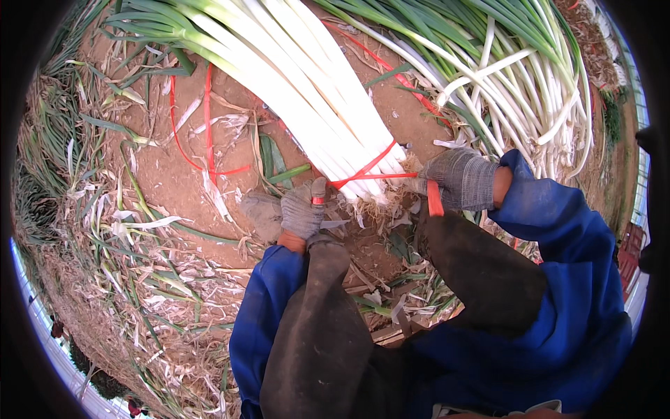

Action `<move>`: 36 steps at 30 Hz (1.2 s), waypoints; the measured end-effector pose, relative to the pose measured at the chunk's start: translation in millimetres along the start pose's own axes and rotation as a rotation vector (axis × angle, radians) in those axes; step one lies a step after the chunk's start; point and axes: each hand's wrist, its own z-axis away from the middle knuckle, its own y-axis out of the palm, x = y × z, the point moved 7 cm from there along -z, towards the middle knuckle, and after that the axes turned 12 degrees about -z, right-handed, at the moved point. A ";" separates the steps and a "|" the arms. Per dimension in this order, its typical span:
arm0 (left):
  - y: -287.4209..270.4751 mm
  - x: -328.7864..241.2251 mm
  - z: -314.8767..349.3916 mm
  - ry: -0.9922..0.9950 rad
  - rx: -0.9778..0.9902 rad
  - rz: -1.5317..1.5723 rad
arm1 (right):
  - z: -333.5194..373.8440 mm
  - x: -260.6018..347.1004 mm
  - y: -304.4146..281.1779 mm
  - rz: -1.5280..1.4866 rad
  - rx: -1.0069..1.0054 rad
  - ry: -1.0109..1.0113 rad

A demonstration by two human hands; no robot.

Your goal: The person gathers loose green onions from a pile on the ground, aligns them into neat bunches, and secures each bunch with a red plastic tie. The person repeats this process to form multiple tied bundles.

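Gripping a red strap (366,170) at both ends, I have it wrapped around the white stalk ends of a bundle of green onions (328,105) that lies on the bare soil (160,174) in front of my knees. My left hand (303,208), in a grey knit glove, is clenched on one end of the strap just below the root end of the bundle, with a bit of red showing between the fingers. My right hand (460,178), gloved the same way, is closed on the other end, and the strap's tail hangs down red beneath that fist. The strap crosses over itself on the white stalks, near their trimmed roots. A second pile of green onions (516,77) lies unbound on the ground just to the right of the bundle, near my right hand. More loose red strap (206,126) lies looped on the soil to the left, well apart from my hands. Dry husks and leaf trimmings (139,251) litter the ground along the left side and around my knees.
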 end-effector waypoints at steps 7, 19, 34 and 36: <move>-7.0 1.7 10.6 -0.039 0.010 0.063 | -30.4 36.2 -45.4 -0.230 -0.358 -0.163; -25.0 -1.0 0.3 0.024 0.024 -0.174 | -57.5 96.9 10.2 -1.159 -0.418 0.014; -10.0 0.8 -7.6 0.007 0.093 -0.177 | -74.8 45.1 -8.8 -1.056 -0.247 0.277; 1.6 -4.7 -8.0 0.046 0.107 -0.188 | -79.1 30.6 1.9 -1.084 -0.212 0.357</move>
